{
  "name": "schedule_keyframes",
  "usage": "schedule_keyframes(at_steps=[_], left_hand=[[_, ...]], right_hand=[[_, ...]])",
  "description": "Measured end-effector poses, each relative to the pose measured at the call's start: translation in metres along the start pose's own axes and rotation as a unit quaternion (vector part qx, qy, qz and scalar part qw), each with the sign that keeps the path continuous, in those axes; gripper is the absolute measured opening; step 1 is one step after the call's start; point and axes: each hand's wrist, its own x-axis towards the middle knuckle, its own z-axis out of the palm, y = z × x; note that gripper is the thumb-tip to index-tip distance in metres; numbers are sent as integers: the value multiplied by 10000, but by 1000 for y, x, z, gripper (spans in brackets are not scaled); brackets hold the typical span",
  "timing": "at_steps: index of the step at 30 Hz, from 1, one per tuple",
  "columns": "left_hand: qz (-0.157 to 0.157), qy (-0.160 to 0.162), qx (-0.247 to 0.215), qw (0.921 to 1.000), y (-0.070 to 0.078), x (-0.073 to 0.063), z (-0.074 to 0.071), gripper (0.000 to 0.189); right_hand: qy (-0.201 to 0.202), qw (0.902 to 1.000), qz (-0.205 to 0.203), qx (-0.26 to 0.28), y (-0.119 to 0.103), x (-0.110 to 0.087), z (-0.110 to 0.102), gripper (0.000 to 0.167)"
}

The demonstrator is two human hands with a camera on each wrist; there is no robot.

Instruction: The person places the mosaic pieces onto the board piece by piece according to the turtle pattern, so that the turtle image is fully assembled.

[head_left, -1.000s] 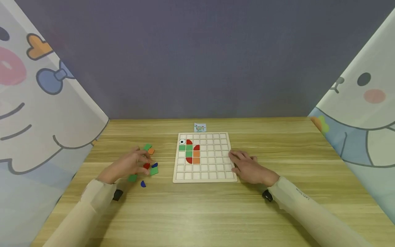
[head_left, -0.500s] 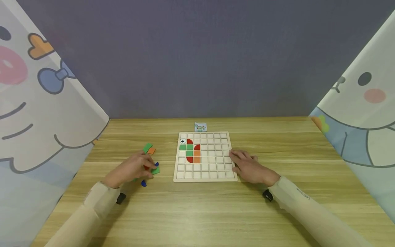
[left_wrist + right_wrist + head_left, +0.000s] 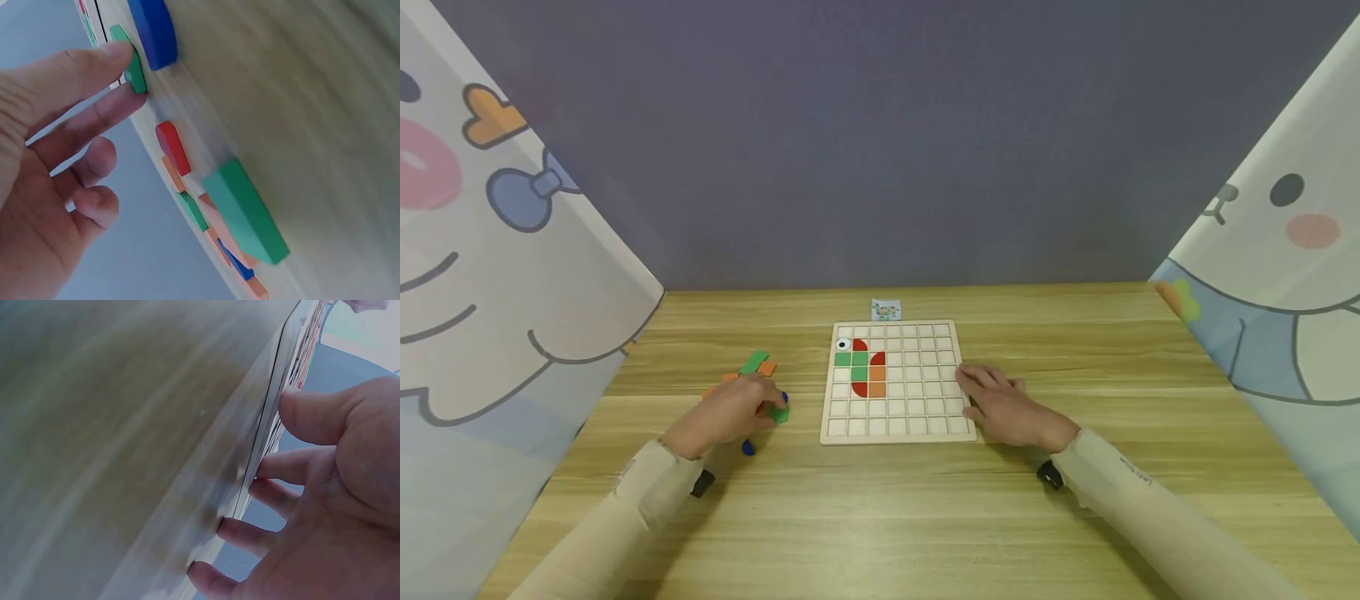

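My left hand [image 3: 735, 412] is over the loose tiles left of the board. In the left wrist view its thumb and index finger pinch a green tile [image 3: 137, 74] at its edges, low over the table. Beside that tile lies a blue tile [image 3: 154, 32], with a red tile [image 3: 172, 147] and a thicker-looking green tile [image 3: 247, 212] further back. The pale wooden grid board [image 3: 925, 408] carries an eye tile [image 3: 843, 344] and several red, green and orange tiles at its left. My right hand [image 3: 1011, 410] rests on the board's right edge, fingers extended, holding no tile.
A small picture card [image 3: 886, 310] lies behind the board. Near the left hand are a green tile [image 3: 754, 362], an orange tile [image 3: 767, 367] and a blue half-round tile [image 3: 748, 447]. A grey partition [image 3: 910, 150] stands along the table's far edge.
My left hand has shifted slightly right and toward me across the tiles, uncovering orange ones behind it, and now pinches a green tile. The right hand stays at the board's edge.
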Motion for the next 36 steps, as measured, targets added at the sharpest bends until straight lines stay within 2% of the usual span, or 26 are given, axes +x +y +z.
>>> schedule_keyframes(at_steps=[5, 8, 14, 21, 25, 29, 34, 36], left_hand=[[45, 278, 247, 9993, 6, 12, -2, 18], [118, 448, 320, 9984, 14, 26, -6, 21], [406, 582, 335, 9969, 29, 56, -17, 21], [832, 682, 463, 9931, 38, 86, -16, 18], [848, 544, 509, 9936, 42, 101, -15, 17], [748, 249, 468, 9958, 47, 120, -12, 15], [737, -88, 336, 9967, 54, 144, 0, 10], [642, -204, 258, 9974, 57, 151, 5, 9]], right_hand=[[6, 10000, -11, -18, 1, 0, 0, 59], [-5, 10000, 0, -43, 1, 1, 1, 59], [13, 10000, -37, -70, 2, 1, 1, 59], [2, 10000, -35, -61, 2, 2, 1, 59], [-20, 10000, -18, -70, 2, 4, 1, 59], [-29, 10000, 9, -43, 3, 4, 0, 59], [-30, 10000, -11, -50, 3, 4, 0, 59], [-19, 10000, -20, -59, 3, 4, 0, 59]])
